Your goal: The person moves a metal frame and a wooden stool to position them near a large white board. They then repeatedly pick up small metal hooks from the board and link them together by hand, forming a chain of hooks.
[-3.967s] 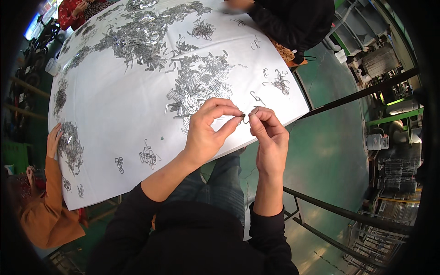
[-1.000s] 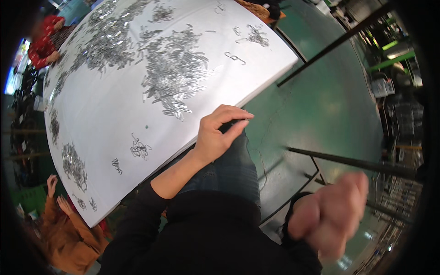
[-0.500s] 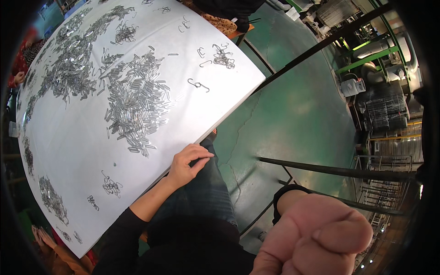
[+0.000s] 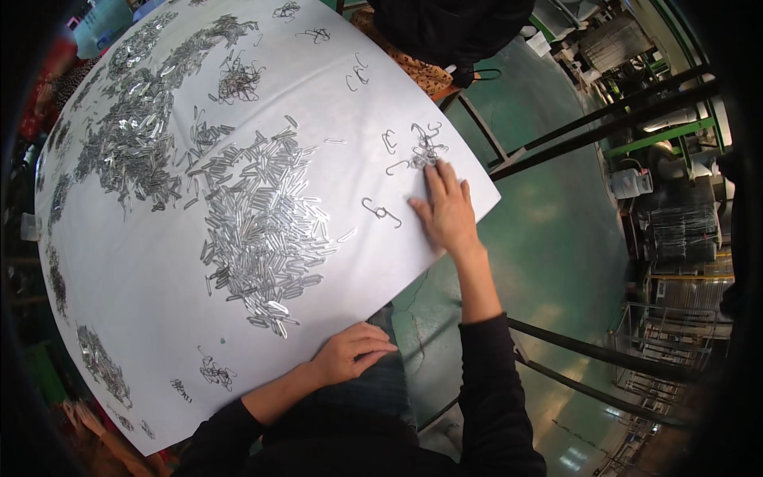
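My right hand reaches over the table's right corner, fingers stretched and slightly apart. Its fingertips touch a small heap of bent wire hooks. Left of that hand lies a pair of wire hooks crossing each other. At the near table edge rests my left hand, its fingers curled and pressed together with the thumb beside them; whether anything is between them is hidden. A wide pile of shiny, narrow, elongated metal loops covers the white tabletop beyond it.
More metal loops spread across the far left. Small clusters of wire hooks lie near the front edge. A person in dark clothing is at the far side; another person's hands show lower left. Dark metal bars cross the green floor.
My right hand has moved from close below the camera, at the lower right, onto the hook heap, and its fingers have straightened. My left hand stays at the table edge. The view has shifted.
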The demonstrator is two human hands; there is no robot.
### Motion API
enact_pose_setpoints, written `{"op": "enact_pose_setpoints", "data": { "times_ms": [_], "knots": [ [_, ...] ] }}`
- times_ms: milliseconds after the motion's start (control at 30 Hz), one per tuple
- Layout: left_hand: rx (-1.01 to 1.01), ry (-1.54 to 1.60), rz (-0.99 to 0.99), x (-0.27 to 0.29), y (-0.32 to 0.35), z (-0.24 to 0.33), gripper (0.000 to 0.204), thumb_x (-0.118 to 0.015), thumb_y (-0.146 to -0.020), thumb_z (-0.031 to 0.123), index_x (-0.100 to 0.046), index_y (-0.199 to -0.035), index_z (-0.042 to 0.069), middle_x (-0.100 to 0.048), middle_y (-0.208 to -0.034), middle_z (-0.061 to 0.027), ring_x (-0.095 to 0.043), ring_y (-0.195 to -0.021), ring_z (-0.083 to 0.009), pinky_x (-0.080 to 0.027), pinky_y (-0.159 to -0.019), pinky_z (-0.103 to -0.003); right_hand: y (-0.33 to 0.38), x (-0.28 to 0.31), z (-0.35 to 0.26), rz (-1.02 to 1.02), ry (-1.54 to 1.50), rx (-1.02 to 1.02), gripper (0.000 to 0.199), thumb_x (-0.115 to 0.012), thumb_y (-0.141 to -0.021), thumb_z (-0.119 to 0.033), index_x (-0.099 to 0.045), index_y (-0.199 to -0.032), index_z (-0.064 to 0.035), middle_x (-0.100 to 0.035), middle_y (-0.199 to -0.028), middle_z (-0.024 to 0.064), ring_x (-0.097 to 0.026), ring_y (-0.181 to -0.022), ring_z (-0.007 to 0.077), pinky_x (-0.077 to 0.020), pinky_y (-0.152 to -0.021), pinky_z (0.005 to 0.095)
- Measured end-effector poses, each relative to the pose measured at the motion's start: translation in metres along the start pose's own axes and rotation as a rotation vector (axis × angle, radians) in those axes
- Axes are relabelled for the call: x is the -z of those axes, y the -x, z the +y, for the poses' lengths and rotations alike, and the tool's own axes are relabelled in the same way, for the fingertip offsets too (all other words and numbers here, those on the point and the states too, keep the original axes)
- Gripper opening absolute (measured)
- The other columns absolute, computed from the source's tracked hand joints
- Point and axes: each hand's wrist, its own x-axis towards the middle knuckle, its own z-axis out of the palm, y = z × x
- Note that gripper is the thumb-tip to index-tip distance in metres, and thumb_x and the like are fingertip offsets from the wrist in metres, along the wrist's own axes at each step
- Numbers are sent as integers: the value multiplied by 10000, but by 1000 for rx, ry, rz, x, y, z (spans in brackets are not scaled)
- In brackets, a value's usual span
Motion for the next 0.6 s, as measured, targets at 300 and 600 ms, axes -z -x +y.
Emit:
{"op": "enact_pose_setpoints", "data": {
  "times_ms": [300, 600],
  "knots": [
    [-17, 50, 4, 0, 1, -3, 240, -700, -732, -14, -676, -959, 58, -637, -930, -57, -599, -917, -223, -493, -810, -322, -48, 26, 23, 32, -393, -298, 157, -617, -839, -144, -669, -930, -28, -659, -846, 97, -605, -689, 210, -475, -652, 320],
    [11, 38, 18, 0, 1, 0, 223, -684, -739, -31, -674, -948, 46, -633, -928, -78, -599, -902, -229, -489, -790, -321, -83, 8, 35, -451, -207, -537, 290, -701, -743, -289, -686, -813, -8, -656, -728, 142, -631, -686, 234, -479, -658, 336]
  ]
}}
